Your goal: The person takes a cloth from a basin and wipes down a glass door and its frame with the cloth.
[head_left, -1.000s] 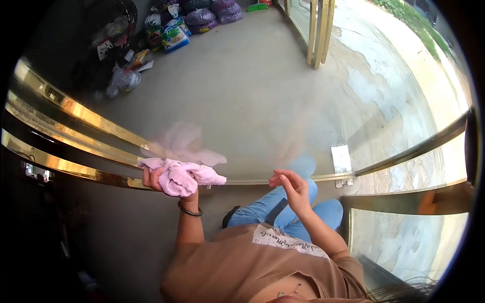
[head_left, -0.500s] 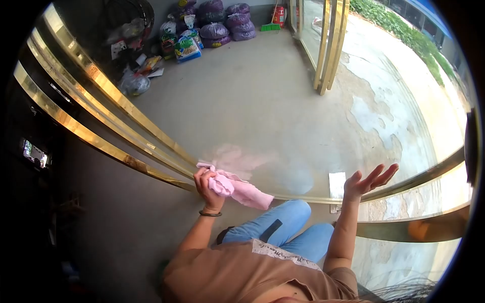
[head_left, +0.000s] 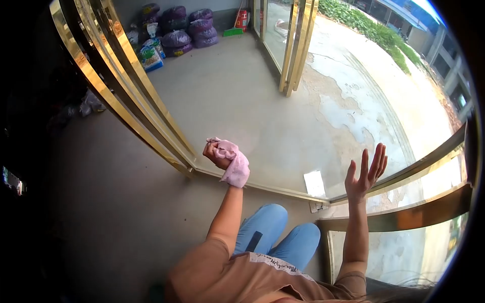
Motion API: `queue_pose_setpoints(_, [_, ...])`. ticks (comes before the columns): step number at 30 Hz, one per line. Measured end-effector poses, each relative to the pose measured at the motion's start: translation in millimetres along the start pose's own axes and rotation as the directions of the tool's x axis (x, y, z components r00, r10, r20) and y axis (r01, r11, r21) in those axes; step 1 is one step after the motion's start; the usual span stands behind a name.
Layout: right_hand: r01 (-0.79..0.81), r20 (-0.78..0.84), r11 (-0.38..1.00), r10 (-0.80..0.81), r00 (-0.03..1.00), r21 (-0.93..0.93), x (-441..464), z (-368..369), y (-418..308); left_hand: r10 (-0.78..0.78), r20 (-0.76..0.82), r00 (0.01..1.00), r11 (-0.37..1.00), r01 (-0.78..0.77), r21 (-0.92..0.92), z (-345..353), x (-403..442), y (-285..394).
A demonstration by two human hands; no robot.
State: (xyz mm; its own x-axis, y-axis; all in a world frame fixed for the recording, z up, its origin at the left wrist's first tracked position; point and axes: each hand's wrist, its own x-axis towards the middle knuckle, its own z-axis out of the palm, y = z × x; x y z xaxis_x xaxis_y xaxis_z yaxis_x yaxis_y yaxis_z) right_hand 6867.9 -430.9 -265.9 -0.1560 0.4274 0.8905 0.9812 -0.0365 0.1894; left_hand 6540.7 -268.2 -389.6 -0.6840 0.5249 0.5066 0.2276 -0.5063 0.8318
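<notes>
My left hand [head_left: 216,157] is closed on a pink cloth [head_left: 235,165], which is bunched over the hand and hangs down over the wrist. Hand and cloth are in front of a clear glass pane [head_left: 268,141], close to its lower left corner; whether the cloth presses on the glass I cannot tell. My right hand [head_left: 365,178] is raised with its fingers stretched out and nothing in it. It lies near the pane's right side, above the gold-coloured bottom rail [head_left: 394,174]. Contact between that hand and the glass cannot be made out.
Gold-coloured door frames [head_left: 146,96] rise on the left, and more upright frames [head_left: 298,50] stand beyond the glass. Purple sacks [head_left: 177,40], a green broom [head_left: 233,32] and a red container [head_left: 243,20] are at the back. A white rectangle [head_left: 314,183] shows low on the pane.
My left hand has moved up and slightly right with the cloth, which now wraps over its wrist. My right hand's fingers have turned upward. The view has swung to the right.
</notes>
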Motion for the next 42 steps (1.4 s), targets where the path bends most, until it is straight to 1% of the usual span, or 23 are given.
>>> queue_pose_setpoints(1, [0.015, -0.126, 0.999, -0.02, 0.992, -0.04, 15.8, -11.5, 18.8, 0.005, 0.055, 0.998, 1.0, -0.004, -0.027, 24.6, -21.3, 7.6])
queue_pose_setpoints(2, [0.032, -0.168, 0.992, -0.053, 0.984, -0.124, 48.3, -26.9, 45.2, 0.01, 0.108, 0.994, 1.0, -0.008, -0.013, 50.2, -38.1, 14.6])
queue_pose_setpoints(3, [0.04, -0.205, 0.977, -0.083, 0.975, -0.208, 71.5, -41.6, 71.1, 0.011, 0.149, 0.989, 0.998, -0.019, 0.057, 72.9, -56.9, 14.1])
queue_pose_setpoints(4, [0.043, -0.198, 0.953, -0.106, 0.974, -0.299, 97.7, -52.0, 89.0, 0.022, 0.197, 0.98, 0.99, -0.048, 0.133, 91.5, -69.7, 20.6])
queue_pose_setpoints(5, [0.051, -0.167, 0.942, -0.112, 0.98, -0.333, 118.0, -54.8, 101.5, 0.114, 0.235, 0.965, 0.985, -0.142, 0.103, 104.0, -73.5, 35.5])
queue_pose_setpoints(6, [0.082, -0.072, 0.927, -0.116, 0.991, -0.366, 127.8, -48.2, 117.0, 0.213, 0.266, 0.94, 0.969, -0.238, 0.066, 116.5, -72.6, 46.2])
queue_pose_setpoints(8, [0.103, -0.121, 0.913, -0.163, 0.979, -0.394, 128.2, -24.3, 131.1, 0.191, 0.263, 0.946, 0.98, -0.2, 0.006, 145.9, -72.9, 46.2])
queue_pose_setpoints(12, [0.056, -0.1, 0.889, -0.113, 0.989, -0.454, 129.0, -14.4, 131.7, 0.164, 0.31, 0.937, 0.986, -0.149, -0.07, 202.5, -76.3, 57.6])
queue_pose_setpoints(13, [0.047, -0.094, 0.88, -0.103, 0.99, -0.473, 128.8, -13.0, 131.8, 0.184, 0.327, 0.927, 0.983, -0.17, -0.071, 217.0, -83.5, 66.6])
queue_pose_setpoints(14, [0.04, -0.086, 0.87, -0.094, 0.992, -0.491, 128.1, -11.2, 132.6, 0.2, 0.38, 0.903, 0.974, -0.142, -0.174, 224.8, -92.7, 81.9])
queue_pose_setpoints(16, [0.026, -0.07, 0.85, -0.074, 0.995, -0.526, 127.9, -7.4, 136.4, 0.26, 0.43, 0.865, 0.942, -0.129, -0.31, 253.5, -125.2, 102.1])
queue_pose_setpoints(17, [0.021, -0.059, 0.838, -0.063, 0.996, -0.545, 127.1, -7.4, 139.1, 0.268, 0.446, 0.854, 0.92, -0.09, -0.381, 266.1, -144.1, 114.2])
queue_pose_setpoints(18, [0.015, -0.047, 0.826, -0.05, 0.998, -0.564, 126.3, -6.9, 140.7, 0.278, 0.461, 0.843, 0.893, -0.049, -0.448, 272.4, -158.6, 128.7])
queue_pose_setpoints(22, [-0.008, -0.016, 0.793, -0.002, 1.0, -0.609, 124.5, -5.8, 144.3, 0.263, 0.529, 0.807, 0.875, 0.031, -0.483, 285.3, -203.1, 166.2])
queue_pose_setpoints(26, [-0.037, 0.031, 0.725, 0.08, 0.996, -0.688, 127.5, 0.0, 144.8, 0.277, 0.55, 0.787, 0.89, 0.005, -0.455, 300.9, -221.2, 172.5])
queue_pose_setpoints(27, [-0.047, 0.027, 0.734, 0.089, 0.996, -0.678, 127.9, 0.9, 143.8, 0.284, 0.551, 0.785, 0.892, -0.006, -0.452, 303.0, -223.2, 174.0])
queue_pose_setpoints(30, [-0.061, 0.109, 0.693, 0.198, 0.974, -0.718, 127.1, -3.9, 138.0, 0.308, 0.552, 0.775, 0.895, -0.038, -0.445, 309.3, -231.4, 177.2])
queue_pose_setpoints(31, [-0.088, 0.081, 0.743, 0.188, 0.979, -0.664, 124.5, -1.5, 141.1, 0.312, 0.55, 0.775, 0.895, -0.046, -0.443, 310.7, -233.8, 177.5])
queue_pose_setpoints(34, [-0.116, 0.11, 0.705, 0.266, 0.958, -0.7, 126.5, -2.9, 134.1, 0.303, 0.616, 0.727, 0.902, -0.011, -0.431, 312.1, -233.9, 178.5])
queue_pose_setpoints(37, [-0.06, 0.176, 0.741, 0.236, 0.956, -0.669, 126.8, 11.3, 139.3, 0.343, 0.601, 0.722, 0.877, -0.016, -0.48, 315.1, -233.1, 181.0])
queue_pose_setpoints(38, [-0.055, 0.234, 0.792, 0.246, 0.941, -0.608, 128.2, 14.9, 136.4, 0.365, 0.601, 0.711, 0.867, -0.025, -0.498, 314.0, -231.9, 184.5])
queue_pose_setpoints(40, [-0.047, 0.2, 0.783, 0.215, 0.956, -0.62, 127.5, 16.1, 135.1, 0.362, 0.587, 0.724, 0.831, 0.035, -0.555, 317.6, -234.1, 190.6])
queue_pose_setpoints(42, [-0.044, 0.165, 0.817, 0.168, 0.972, -0.575, 129.7, 16.4, 132.4, 0.408, 0.582, 0.704, 0.773, 0.073, -0.63, 318.6, -223.8, 202.8])
